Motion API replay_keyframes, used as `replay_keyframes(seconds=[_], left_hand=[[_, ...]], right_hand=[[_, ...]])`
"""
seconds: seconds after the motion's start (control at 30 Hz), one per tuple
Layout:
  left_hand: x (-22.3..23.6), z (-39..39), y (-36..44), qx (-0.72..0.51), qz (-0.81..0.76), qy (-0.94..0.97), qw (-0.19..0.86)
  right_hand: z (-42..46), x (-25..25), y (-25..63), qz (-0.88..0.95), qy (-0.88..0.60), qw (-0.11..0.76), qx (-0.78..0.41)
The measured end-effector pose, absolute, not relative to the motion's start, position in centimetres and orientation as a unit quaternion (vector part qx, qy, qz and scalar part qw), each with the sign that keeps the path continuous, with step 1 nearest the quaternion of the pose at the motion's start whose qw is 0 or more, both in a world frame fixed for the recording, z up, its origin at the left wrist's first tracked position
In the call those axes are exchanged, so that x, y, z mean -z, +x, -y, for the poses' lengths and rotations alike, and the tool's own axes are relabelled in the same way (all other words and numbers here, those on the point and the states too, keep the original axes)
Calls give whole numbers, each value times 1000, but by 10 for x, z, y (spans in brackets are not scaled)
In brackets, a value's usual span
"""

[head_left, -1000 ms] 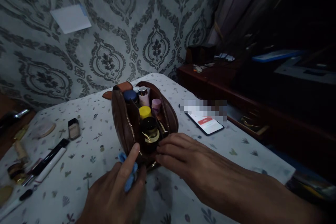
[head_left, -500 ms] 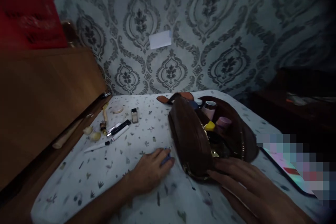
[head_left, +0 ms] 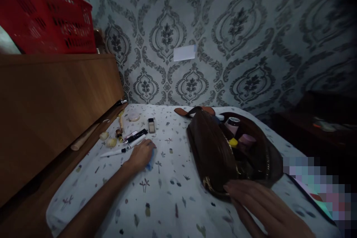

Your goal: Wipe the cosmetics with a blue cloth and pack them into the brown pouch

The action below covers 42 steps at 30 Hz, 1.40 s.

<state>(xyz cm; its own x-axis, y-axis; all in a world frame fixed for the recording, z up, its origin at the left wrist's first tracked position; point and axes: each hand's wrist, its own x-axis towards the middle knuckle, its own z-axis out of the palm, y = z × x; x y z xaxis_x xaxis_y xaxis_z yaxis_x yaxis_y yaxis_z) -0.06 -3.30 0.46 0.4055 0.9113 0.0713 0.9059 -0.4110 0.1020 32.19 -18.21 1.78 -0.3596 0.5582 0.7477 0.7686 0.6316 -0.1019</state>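
Note:
My left hand (head_left: pixel 142 155) is low over the cloth on the left, fingers closed on a small blue thing (head_left: pixel 150 163); most of it is hidden, and its kind does not show. Just beyond that hand lie a white pen (head_left: pixel 137 141), a black pen (head_left: pixel 135 136) and a white stick with a black end (head_left: pixel 113 153). My right hand (head_left: pixel 267 204) rests its outstretched fingers against the near end of an open brown zip bag (head_left: pixel 213 152), thumb apart. Inside the bag are a pink silver-capped bottle (head_left: pixel 232 125), a pink-lidded container (head_left: pixel 247 140) and a yellow item (head_left: pixel 233 142).
A small bottle with a black cap (head_left: pixel 151 125) stands behind the pens, near a round pale compact-like disc (head_left: pixel 134 117). Wooden furniture (head_left: pixel 61 93) bearing a red basket (head_left: pixel 58 18) borders the left side. A partly blurred phone-like screen (head_left: pixel 320 202) lies at right.
My left hand has moved left, away from the bag and towards the pens, with the blue thing. My right hand stays at the bag's near end. The view has shifted a little.

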Motion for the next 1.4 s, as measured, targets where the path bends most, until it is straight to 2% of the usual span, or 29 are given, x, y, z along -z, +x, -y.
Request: replay_keyframes(seconds=[0.1,0.23,0.4,0.57,0.83,1.13,1.4], left_hand=[[-5,27,-12,-62,-574,816,13],[-7,23,-18,-61,-597,800,6],[-11,11,-13,-53,-587,808,-2],[-16,-19,0,-76,-608,788,-63],[-15,-56,34,-13,-691,723,-23],[-6,-60,47,-22,-701,713,-31],[4,-53,66,-29,-636,762,-116]], right_hand=[[181,-35,297,828,-385,397,92],[173,-44,258,846,-377,374,-39],[140,-31,213,848,-424,275,-162],[95,-7,181,807,-445,299,-248],[74,52,169,771,-460,355,-260],[72,46,173,777,-460,325,-281],[67,50,171,770,-457,330,-297]])
